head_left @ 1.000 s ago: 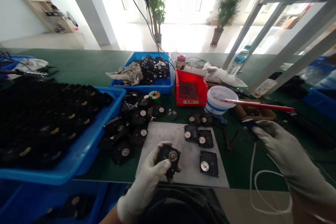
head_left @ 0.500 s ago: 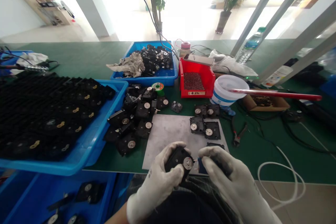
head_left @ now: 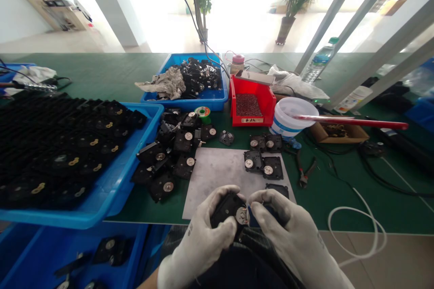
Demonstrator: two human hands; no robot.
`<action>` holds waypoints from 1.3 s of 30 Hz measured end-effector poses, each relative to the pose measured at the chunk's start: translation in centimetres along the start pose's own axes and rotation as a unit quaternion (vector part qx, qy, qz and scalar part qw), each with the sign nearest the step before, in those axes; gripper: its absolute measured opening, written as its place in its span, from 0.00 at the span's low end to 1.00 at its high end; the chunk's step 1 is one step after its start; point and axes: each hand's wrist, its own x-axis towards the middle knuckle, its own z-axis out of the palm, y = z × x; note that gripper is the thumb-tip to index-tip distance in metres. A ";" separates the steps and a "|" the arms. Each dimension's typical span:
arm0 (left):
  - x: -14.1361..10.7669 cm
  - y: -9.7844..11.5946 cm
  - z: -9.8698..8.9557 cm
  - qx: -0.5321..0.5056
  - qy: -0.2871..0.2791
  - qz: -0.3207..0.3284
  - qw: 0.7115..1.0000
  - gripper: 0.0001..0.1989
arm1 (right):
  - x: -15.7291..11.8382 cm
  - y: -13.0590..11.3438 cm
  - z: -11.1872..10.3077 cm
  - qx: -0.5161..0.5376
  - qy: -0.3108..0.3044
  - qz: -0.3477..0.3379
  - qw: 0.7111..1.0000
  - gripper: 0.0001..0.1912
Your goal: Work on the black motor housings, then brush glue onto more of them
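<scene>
My left hand (head_left: 206,230), in a white glove, is wrapped round a black housing (head_left: 226,210) with a round silver disc on its right side. Close against that disc, my gloved right hand (head_left: 285,226) pinches a small blue part (head_left: 251,215), mostly hidden by the fingers. Both hands are over the front edge of a pale sheet (head_left: 217,171). Several similar black housings (head_left: 272,168) lie on the sheet's right side, and a heap of them (head_left: 183,141) is left of it.
A large blue tray (head_left: 135,180) of black parts stands left. Behind are a blue tray (head_left: 193,104), a red bin (head_left: 252,121) and a white bucket (head_left: 293,110) with a red-handled tool across it. Pliers (head_left: 303,174) and a white tube (head_left: 356,198) lie right.
My right hand has moved left, bringing the blue part up to the housing's silver disc; the gap between them has closed. The view has shifted slightly.
</scene>
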 end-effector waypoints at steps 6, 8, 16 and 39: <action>0.1 0.1 0.0 0.002 0.000 -0.001 1.000 0.26 | 0.0 0.8 -0.1 -0.017 -0.009 -0.014 1.000 0.13; 0.1 0.1 0.0 0.010 0.006 -0.004 1.000 0.26 | 0.0 1.0 -0.1 -0.026 -0.010 -0.019 0.999 0.13; -0.1 0.4 0.3 0.015 0.008 -0.011 1.000 0.28 | 0.1 1.0 0.0 -0.038 -0.011 -0.023 0.999 0.14; 0.9 0.2 -1.9 -0.067 -0.097 -0.039 0.992 0.27 | 0.6 0.8 -1.4 0.222 0.004 0.103 0.970 0.23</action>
